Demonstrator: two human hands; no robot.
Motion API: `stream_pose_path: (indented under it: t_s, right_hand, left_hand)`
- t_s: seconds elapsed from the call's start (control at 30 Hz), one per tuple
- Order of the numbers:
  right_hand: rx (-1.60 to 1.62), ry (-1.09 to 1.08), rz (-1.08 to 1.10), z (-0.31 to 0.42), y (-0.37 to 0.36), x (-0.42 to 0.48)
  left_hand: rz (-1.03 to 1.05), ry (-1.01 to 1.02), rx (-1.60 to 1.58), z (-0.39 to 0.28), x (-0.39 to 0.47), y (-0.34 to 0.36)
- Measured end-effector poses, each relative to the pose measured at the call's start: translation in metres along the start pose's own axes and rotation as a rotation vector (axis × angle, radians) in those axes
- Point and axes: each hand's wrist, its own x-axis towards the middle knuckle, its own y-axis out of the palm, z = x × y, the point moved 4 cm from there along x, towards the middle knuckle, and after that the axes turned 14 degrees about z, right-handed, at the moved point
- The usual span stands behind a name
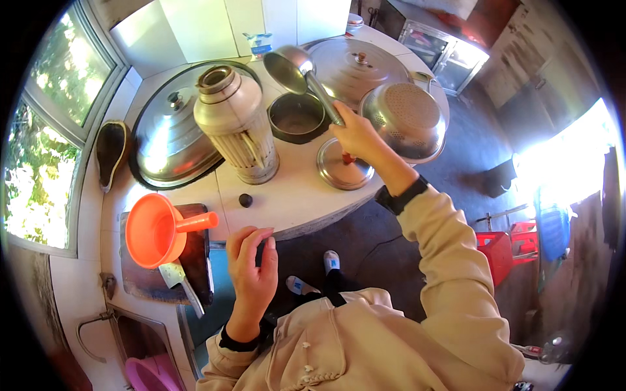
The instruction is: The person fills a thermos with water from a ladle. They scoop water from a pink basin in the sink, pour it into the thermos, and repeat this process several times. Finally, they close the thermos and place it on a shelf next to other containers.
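My right hand [353, 131] grips the handle of a large metal ladle [288, 68], whose bowl is raised near a dark round pot [297, 116] set into the tiled counter. Below that hand lies a metal lid [345, 168] with a red knob. My left hand [253, 269] hovers in front of the counter edge, fingers apart and curled, holding nothing. A small black round stopper-like object [245, 200] rests on the tiles beyond it. Between the pot and a large domed lid [171, 127] stands a worn thermos flask [239, 122] with its mouth uncovered.
An orange plastic dipper [156, 229] and a cleaver [178, 283] rest on a wooden chopping board [142, 281] at left. Upside down at right sits a metal colander [403, 119], beside another wide lid [354, 68]. A sink [142, 332] holds a pink basin [151, 374].
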Motion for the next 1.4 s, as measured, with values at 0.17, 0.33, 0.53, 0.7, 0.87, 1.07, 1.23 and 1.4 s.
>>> stream_pose_path:
  t_s: [0.17,0.33,0.53,0.7,0.87,1.07,1.23,1.4]
  right_hand:
    - [-0.284,0.035,0.071,-0.057,0.004,0.06]
    - [-0.66,0.137,0.105,-0.053,-0.006,0.062]
    - [-0.848,0.167,0.221,-0.039,-0.013,0.058]
    - [-0.922,0.108,0.279,-0.041,-0.013,0.054]
    - [-0.798,0.158,0.347,-0.075,-0.005,0.081]
    - [-0.818,-0.001,0.243,-0.094,0.023,0.128]
    - [1.017,0.608,0.54,-0.101,0.026,0.152]
    - [1.601,0.593,0.575,-0.09,0.025,0.127]
  left_hand:
    - [-0.005,-0.088,-0.013,0.009,0.006,0.005]
    - [-0.014,-0.149,-0.048,0.017,0.017,0.018]
    - [-0.05,-0.142,-0.081,0.012,0.036,0.042]
    - [-0.077,-0.135,-0.071,0.008,0.045,0.051]
    - [-0.074,-0.158,-0.038,0.004,0.046,0.059]
    - [-0.15,-0.234,-0.001,0.009,0.033,0.045]
    - [-0.176,-0.272,0.031,0.01,0.023,0.036]
    - [-0.172,-0.282,0.054,0.008,0.018,0.029]
